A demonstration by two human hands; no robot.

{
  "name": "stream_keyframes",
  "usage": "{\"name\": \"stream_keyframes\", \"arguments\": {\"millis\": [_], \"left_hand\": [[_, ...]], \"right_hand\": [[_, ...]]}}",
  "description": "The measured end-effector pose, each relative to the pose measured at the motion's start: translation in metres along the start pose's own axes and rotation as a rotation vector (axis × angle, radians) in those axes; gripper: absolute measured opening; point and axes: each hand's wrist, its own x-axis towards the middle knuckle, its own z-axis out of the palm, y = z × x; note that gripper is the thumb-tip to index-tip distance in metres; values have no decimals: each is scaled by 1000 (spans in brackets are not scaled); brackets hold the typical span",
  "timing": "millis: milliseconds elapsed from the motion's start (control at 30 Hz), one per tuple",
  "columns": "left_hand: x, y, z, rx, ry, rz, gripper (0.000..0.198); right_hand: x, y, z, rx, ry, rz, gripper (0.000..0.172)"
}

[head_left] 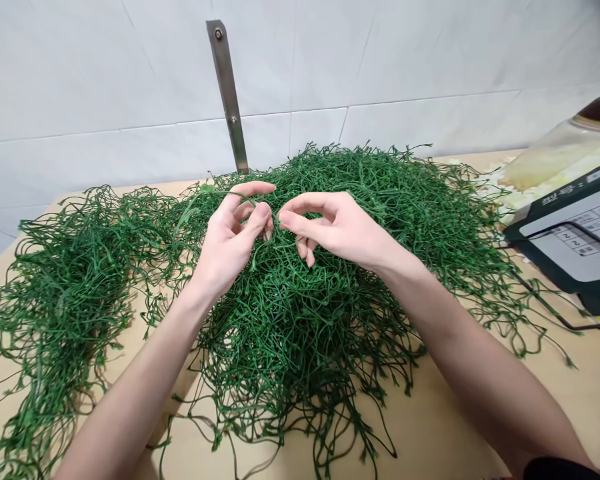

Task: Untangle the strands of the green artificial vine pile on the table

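A big tangled heap of thin green plastic stems (320, 313) covers the middle of the table. Above its upper part my left hand (237, 227) is curled, thumb near the bent fingers, with a thin green stem passing by its fingers. Just to the right, my right hand (325, 223) pinches thumb and index finger together; what lies between those fingertips is too small to make out. The fingertips of both hands are close together but apart. A second green pile (75, 287) spreads over the left side of the table.
A metal strip (230, 100) stands upright against the white tiled wall (390, 53). At the right are a clear jar (555, 153), pale pieces and a dark-edged box (575, 233) with a printed label. A black cord curves beside the box. Wooden table surface (420, 433) shows in front.
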Motion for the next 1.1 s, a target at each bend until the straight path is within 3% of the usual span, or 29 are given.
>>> {"name": "stream_keyframes", "arguments": {"millis": [133,300,533,667,767,900,1100], "left_hand": [[-1,2,1,60,-17,44,23],[0,3,1,41,27,10,25],[0,4,5,-67,36,-221,49],[2,2,3,-159,94,-318,63],[2,1,-1,-154,79,-337,51],[1,0,-2,2,-41,-314,33],[1,-4,-1,72,9,-158,24]], "right_hand": [[4,3,-4,196,-66,137,54],[3,6,-7,143,-122,115,35],[5,7,-5,191,55,-12,34],[6,9,-9,84,97,-95,29],[7,8,-12,-22,132,-141,23],[7,6,-12,-53,149,-171,22],[4,7,-10,-167,95,-156,23]]}}
